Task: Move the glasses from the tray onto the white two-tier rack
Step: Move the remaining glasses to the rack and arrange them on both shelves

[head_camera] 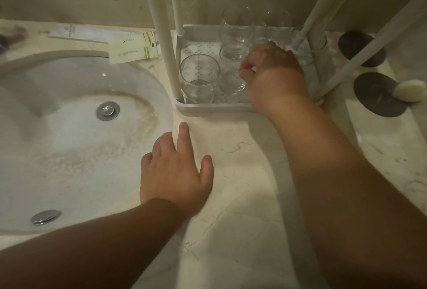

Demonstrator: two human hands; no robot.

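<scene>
1. Nearest, the left hand [173, 173] lies flat on the marble counter [242, 196], fingers spread, holding nothing.
2. Beyond it, the right hand [272, 74] reaches into the white rack's lower tier [208, 106]; its fingers curl among clear glasses [199, 78], though the exact grip cannot be told.
3. Risk: the glasses stand close together between rack legs [165, 34], so a hurried lift could knock them.

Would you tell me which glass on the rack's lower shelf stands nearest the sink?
The front-left glass, beside the rack's front-left post; the others stand further right or behind.
</scene>
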